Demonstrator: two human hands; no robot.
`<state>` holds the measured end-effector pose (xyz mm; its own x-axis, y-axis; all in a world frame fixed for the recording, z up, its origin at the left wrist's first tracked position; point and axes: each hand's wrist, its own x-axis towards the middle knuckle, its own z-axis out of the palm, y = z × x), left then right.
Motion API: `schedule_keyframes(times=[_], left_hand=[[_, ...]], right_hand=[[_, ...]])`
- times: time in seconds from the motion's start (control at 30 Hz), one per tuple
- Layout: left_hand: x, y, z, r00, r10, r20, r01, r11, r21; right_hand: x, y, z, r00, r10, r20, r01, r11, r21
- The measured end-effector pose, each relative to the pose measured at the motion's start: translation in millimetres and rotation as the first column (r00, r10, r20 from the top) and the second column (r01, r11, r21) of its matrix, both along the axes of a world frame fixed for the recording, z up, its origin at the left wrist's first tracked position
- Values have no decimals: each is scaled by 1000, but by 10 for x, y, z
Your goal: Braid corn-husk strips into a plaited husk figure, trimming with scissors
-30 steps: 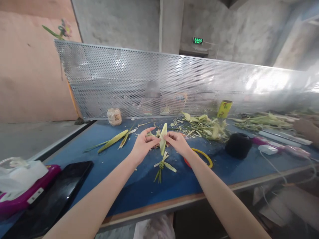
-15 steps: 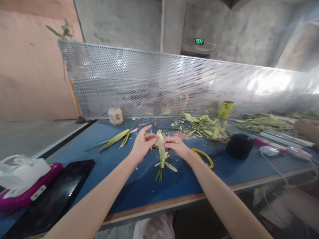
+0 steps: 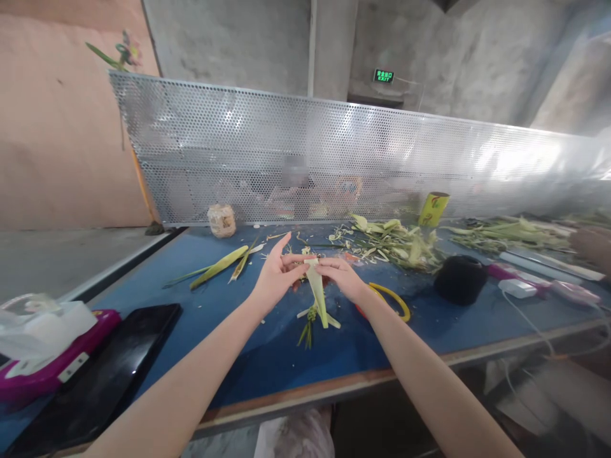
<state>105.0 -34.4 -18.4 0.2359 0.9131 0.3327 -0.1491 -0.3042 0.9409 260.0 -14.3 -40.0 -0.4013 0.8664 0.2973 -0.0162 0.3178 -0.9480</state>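
A pale green strip of corn husk [image 3: 317, 294] hangs between my hands over the middle of the blue table, its tip pointing down toward me. My left hand [image 3: 275, 272] pinches its upper edge between thumb and finger, with the index finger raised. On the other side, my right hand [image 3: 341, 276] grips the same upper edge with its fingertips. Just below lies a small husk bundle [image 3: 308, 332] with green stem ends fanned toward me and pale husk pieces sticking out sideways. The strip covers part of that bundle.
Loose husks [image 3: 398, 245] are heaped at the back right, beside a yellow can [image 3: 433, 210]. A yellow ring-shaped tool handle [image 3: 396, 302] and black round object [image 3: 461, 280] lie right. Long husks [image 3: 220, 266], a black tablet-like slab [image 3: 102, 375] and purple power strip [image 3: 107, 323] are left.
The husk strip's upper end now sits lower and looks folded wide between my fingertips. Its lower end has swung right, away from the bundle's stems. My hands have drawn closer together.
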Motion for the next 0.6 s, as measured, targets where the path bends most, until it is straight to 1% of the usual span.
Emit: schedule_keyframes(times=[0.13, 0.23, 0.33, 0.5, 0.6], left_hand=[[-10, -25, 27, 1000, -13, -8, 13, 999, 41], [-18, -39, 38, 999, -33, -39, 36, 997, 74], [-27, -39, 30, 997, -45, -71, 50, 995, 80], [-42, -17, 2, 995, -58, -80, 66, 993, 98], [-48, -7, -8, 994, -59, -92, 68, 993, 96]], right_hand=[[4, -13, -5, 996, 48, -74, -56, 993, -105], [4, -37, 5, 994, 98, -45, -101, 992, -74], [-7, -41, 1, 994, 110, -1, -110, 994, -25], [-32, -15, -23, 995, 85, -60, -89, 993, -80], [-27, -25, -7, 996, 82, -33, -84, 993, -82]])
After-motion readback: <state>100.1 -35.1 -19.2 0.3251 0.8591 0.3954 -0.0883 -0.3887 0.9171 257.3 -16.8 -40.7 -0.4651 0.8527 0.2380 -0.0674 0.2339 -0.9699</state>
